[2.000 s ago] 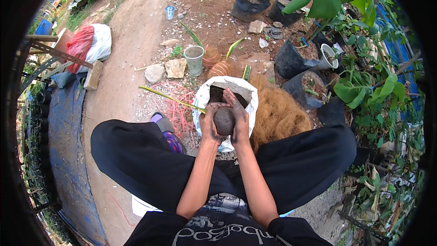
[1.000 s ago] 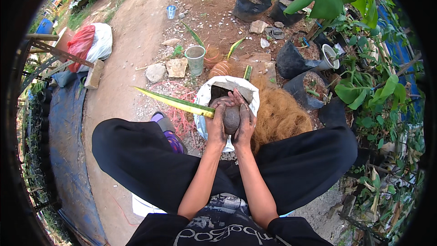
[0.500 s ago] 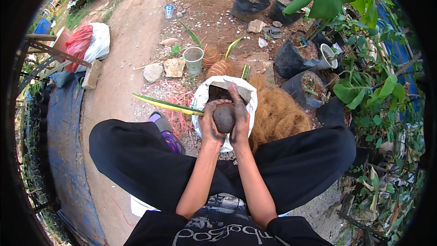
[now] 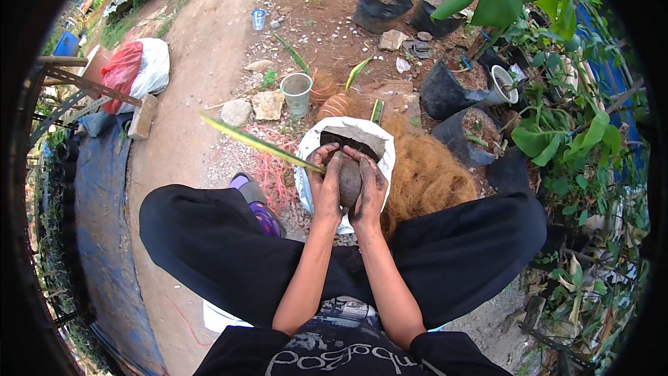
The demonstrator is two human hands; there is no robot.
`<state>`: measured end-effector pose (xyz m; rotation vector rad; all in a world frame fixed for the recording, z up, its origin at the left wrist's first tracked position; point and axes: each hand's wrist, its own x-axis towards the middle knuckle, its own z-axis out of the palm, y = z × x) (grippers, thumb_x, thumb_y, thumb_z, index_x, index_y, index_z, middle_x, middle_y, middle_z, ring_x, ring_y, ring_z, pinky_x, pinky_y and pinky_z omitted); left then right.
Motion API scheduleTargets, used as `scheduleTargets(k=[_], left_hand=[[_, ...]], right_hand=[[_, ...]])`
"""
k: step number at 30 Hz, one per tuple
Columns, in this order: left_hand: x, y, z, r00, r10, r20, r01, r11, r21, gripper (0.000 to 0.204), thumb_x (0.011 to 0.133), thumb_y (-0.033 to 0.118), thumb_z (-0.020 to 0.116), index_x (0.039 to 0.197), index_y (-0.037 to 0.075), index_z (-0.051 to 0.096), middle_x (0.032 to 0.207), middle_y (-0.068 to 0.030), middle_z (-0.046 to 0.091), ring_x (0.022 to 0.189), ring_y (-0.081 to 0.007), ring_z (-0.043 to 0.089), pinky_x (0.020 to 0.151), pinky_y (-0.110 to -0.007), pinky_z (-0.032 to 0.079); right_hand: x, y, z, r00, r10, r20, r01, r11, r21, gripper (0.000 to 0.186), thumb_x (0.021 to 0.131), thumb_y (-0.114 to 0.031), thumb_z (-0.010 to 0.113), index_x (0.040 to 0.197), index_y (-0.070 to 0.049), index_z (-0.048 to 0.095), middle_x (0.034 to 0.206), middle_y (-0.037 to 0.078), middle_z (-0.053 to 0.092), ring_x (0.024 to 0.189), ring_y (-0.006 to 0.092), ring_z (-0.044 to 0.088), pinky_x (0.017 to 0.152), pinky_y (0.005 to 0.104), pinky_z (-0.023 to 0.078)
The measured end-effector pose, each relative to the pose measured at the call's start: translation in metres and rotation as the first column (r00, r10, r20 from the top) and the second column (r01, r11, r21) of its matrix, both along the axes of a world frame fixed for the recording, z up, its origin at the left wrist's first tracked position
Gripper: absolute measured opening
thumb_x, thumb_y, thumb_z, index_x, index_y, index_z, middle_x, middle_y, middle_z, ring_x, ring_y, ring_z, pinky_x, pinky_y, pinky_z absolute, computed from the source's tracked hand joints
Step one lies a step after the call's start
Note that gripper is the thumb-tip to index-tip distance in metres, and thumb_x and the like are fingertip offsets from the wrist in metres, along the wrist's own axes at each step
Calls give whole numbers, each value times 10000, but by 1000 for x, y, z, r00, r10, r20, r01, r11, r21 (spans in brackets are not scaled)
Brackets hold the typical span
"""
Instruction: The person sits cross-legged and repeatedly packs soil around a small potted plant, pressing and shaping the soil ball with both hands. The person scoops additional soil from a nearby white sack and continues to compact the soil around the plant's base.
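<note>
Though muddy, both hands (image 4: 325, 191) (image 4: 371, 191) round dark ball (image 4: 350, 179)

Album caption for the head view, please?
Left hand and right hand cup a dark ball over an open white sack, a long leaf jutting left, brown fibre heaped alongside.

I could pass a hand over the dirt path (image 4: 202, 56), far left. A long striped leaf (image 4: 261, 143) juts left, obstructing me there; beyond the white sack (image 4: 362, 131) stand a cup (image 4: 297, 101) and stones (image 4: 268, 105). Brown fibre (image 4: 428, 174) and black pots (image 4: 445, 94) block my right.
</note>
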<state>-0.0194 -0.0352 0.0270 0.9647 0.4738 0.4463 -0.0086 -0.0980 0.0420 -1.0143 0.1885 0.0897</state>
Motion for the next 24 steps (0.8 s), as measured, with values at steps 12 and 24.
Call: scheduleTargets(k=[12, 24], left_hand=[[-3, 6, -8, 997, -70, 28, 73, 789, -610, 229, 909, 235, 554, 951, 18, 609, 952, -107, 648, 912, -211, 625, 859, -334, 503], [-6, 4, 1, 962, -180, 208, 197, 978, -68, 108, 883, 85, 551, 855, -6, 602, 921, -81, 621, 892, -158, 585, 864, -290, 437]], right_hand=[[1, -1, -4, 970, 50, 238, -37, 998, -60, 431, 960, -270, 482, 1226, 62, 550, 1273, 169, 556, 1208, 231, 497, 1072, 363, 313], [7, -13, 5, 957, 275, -96, -245, 937, 249, 436, 940, -274, 539, 1276, 5, 530, 1289, 121, 552, 1141, 198, 549, 993, 316, 415]])
